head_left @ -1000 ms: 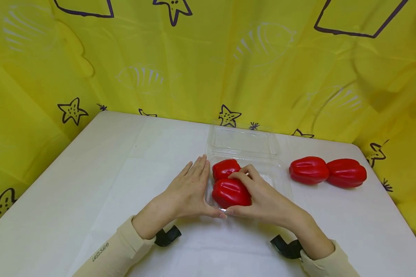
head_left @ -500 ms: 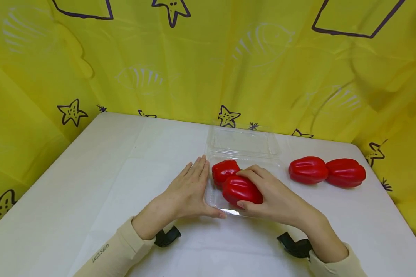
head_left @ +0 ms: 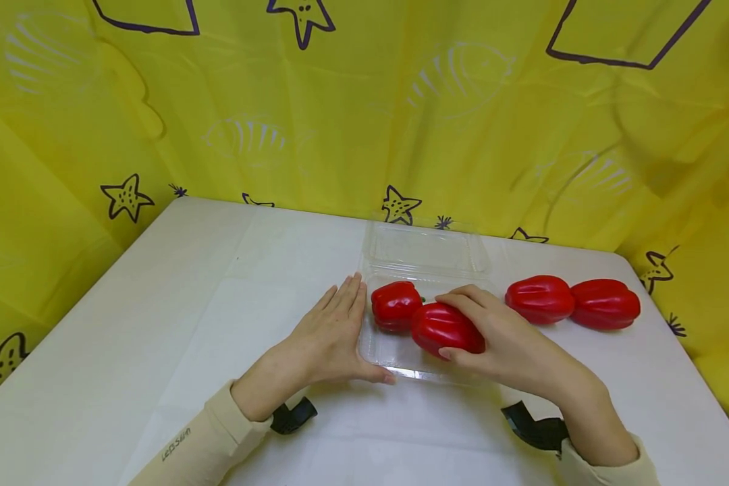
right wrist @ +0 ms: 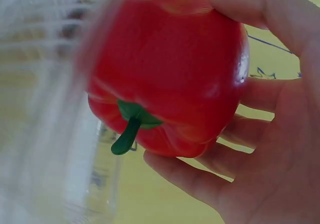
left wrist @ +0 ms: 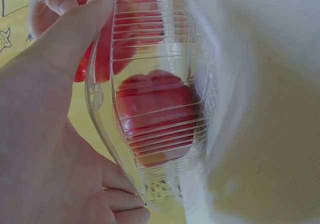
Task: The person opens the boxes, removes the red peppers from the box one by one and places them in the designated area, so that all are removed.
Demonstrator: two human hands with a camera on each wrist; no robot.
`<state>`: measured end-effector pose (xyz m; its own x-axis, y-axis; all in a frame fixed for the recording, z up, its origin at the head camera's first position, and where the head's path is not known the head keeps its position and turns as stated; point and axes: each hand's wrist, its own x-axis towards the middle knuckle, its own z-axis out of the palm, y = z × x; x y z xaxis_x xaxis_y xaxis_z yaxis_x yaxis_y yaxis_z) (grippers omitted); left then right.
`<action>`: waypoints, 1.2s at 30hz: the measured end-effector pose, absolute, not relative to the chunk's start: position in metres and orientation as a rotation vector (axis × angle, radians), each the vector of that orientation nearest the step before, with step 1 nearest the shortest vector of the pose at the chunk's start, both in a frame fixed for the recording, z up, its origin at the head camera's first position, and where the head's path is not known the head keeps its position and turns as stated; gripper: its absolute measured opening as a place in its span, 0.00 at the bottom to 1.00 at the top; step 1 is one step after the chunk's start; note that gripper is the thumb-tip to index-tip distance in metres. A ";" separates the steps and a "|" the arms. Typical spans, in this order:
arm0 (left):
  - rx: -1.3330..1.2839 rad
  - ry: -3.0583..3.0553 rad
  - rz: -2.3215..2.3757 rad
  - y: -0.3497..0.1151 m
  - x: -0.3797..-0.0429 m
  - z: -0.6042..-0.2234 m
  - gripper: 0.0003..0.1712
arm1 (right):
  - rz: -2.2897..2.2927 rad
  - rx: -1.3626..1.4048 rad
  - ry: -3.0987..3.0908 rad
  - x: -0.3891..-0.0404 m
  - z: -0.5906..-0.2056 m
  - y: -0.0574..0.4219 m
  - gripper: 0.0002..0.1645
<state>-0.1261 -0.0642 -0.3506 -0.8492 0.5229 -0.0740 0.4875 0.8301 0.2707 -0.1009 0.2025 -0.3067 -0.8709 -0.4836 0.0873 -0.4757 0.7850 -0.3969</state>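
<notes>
A clear plastic clamshell box [head_left: 395, 354] lies with its lid folded back toward the curtain. Flat along the box's left wall, my left hand [head_left: 328, 337] has straight fingers, its thumb at the near corner; the left wrist view shows the ribbed wall [left wrist: 155, 59] beside that hand. One red bell pepper [head_left: 395, 306] sits in the box's far left part. My right hand [head_left: 510, 337] grips a second red bell pepper [head_left: 446, 329] over the box, right of the first. In the right wrist view, fingers and thumb curl round this pepper [right wrist: 170, 74], whose green stem points down-left.
Two more red bell peppers, a nearer one [head_left: 539, 299] and one farther right [head_left: 605, 304], lie end to end on the white table [head_left: 249, 270] right of the box. The clear lid [head_left: 425, 248] reaches back to the yellow patterned curtain [head_left: 340, 101].
My right hand has moved right with its pepper, from the box's left side to its middle, uncovering more of the pepper in the box. The left hand has stayed in place.
</notes>
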 end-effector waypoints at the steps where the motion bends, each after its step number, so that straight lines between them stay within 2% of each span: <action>1: 0.793 2.863 0.370 -0.064 -0.126 -0.351 0.78 | -0.643 -0.787 2.959 -0.101 -0.305 0.204 0.39; 16: 0.806 2.869 0.369 -0.065 -0.127 -0.351 0.78 | -0.598 -0.696 3.057 -0.095 -0.290 0.217 0.40; 26: 0.812 2.873 0.371 -0.064 -0.126 -0.351 0.78 | -0.574 -0.651 3.139 -0.090 -0.288 0.236 0.45; 36: 0.811 2.879 0.362 -0.064 -0.125 -0.352 0.78 | -0.528 -0.627 3.187 -0.086 -0.287 0.255 0.43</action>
